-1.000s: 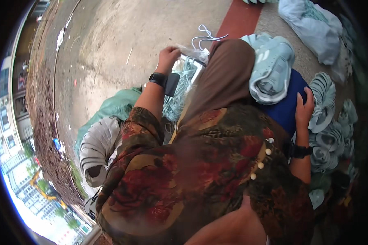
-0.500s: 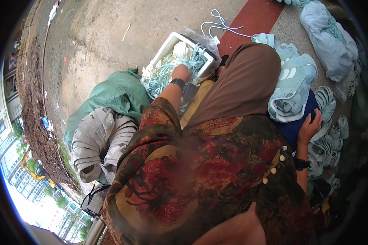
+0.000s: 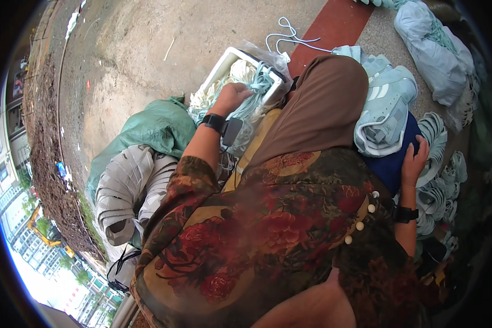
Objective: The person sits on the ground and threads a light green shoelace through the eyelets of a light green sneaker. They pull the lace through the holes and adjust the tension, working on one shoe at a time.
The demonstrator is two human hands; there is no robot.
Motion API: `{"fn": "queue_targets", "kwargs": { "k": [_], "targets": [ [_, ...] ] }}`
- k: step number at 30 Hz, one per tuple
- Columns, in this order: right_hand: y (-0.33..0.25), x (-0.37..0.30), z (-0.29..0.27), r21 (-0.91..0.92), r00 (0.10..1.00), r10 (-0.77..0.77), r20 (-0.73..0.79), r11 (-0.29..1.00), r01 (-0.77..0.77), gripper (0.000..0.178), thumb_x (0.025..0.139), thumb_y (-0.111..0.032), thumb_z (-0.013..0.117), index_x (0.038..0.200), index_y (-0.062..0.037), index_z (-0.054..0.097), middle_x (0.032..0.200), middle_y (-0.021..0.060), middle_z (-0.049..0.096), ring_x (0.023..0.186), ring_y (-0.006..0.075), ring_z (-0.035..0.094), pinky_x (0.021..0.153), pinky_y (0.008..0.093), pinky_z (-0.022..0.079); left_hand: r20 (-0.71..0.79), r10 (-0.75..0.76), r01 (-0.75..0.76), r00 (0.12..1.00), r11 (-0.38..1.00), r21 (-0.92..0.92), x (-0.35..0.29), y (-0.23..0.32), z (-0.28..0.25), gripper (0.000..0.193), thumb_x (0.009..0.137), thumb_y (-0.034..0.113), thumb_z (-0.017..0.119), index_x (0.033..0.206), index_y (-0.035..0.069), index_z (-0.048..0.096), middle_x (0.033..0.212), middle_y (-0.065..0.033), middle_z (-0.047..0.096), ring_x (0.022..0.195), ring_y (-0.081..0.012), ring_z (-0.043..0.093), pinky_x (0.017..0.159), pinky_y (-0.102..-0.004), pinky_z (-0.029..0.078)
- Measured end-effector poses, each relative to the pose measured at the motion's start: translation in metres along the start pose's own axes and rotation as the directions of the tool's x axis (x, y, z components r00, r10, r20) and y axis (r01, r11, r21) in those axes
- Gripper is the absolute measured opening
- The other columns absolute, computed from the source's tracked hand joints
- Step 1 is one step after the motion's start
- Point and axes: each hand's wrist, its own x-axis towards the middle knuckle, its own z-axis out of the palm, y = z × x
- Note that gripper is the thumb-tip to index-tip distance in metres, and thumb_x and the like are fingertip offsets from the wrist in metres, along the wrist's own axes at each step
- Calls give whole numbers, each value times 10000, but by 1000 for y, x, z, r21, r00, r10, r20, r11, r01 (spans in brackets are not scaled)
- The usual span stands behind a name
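My left hand [image 3: 231, 99] is over a white box [image 3: 222, 66] of shoelaces, its fingers pinched on light blue shoelaces [image 3: 261, 81]. Cream shoelaces [image 3: 242, 71] lie beside them in the box. Light blue shoe uppers [image 3: 385, 112] rest on and beside my raised knee, over a dark blue cloth [image 3: 387, 170]. At the right edge of that cloth is my right hand [image 3: 414, 163], with its fingers apart and nothing seen in them. Next to it lies a nested row of pale uppers [image 3: 433, 143].
A green sack [image 3: 147, 127] and stacked grey uppers [image 3: 117, 188] sit at my left. A loose lace [image 3: 290, 37] lies on the ground beyond the box. At the far right is a pale plastic bag [image 3: 434, 54]; more uppers [image 3: 454, 175] are piled below it.
My left hand has shifted left and risen from the laces, with its wrist and forearm now more exposed. My right hand stays by the blue cloth.
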Motion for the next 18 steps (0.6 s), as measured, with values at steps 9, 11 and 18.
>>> {"fn": "queue_targets", "kwargs": {
  "k": [9,11,18],
  "targets": [
    [-186,46,-22,957,810,-533,245,266,-115,362,825,-46,547,1170,43,482,1136,116,553,1076,168,500,942,287,369,381,637,-538,670,771,-342,-81,281,-41,114,802,82,678,837,-11,622,680,29,561,640,-43,487,579,-209,411],
    [-198,43,-26,898,663,-610,435,244,-365,431,864,-180,579,1210,40,445,1080,70,561,959,109,522,813,239,412,292,743,-650,602,669,-361,-88,312,-20,93,791,21,667,859,-28,628,708,22,585,664,-51,504,604,-201,419],
    [-111,50,-89,803,757,-448,476,573,-166,127,795,-103,612,763,17,637,649,-13,562,591,38,474,548,194,372,165,512,-454,843,842,-290,-63,296,-19,94,821,96,642,795,6,639,692,45,571,658,-32,483,598,-193,382]
  ]
}}
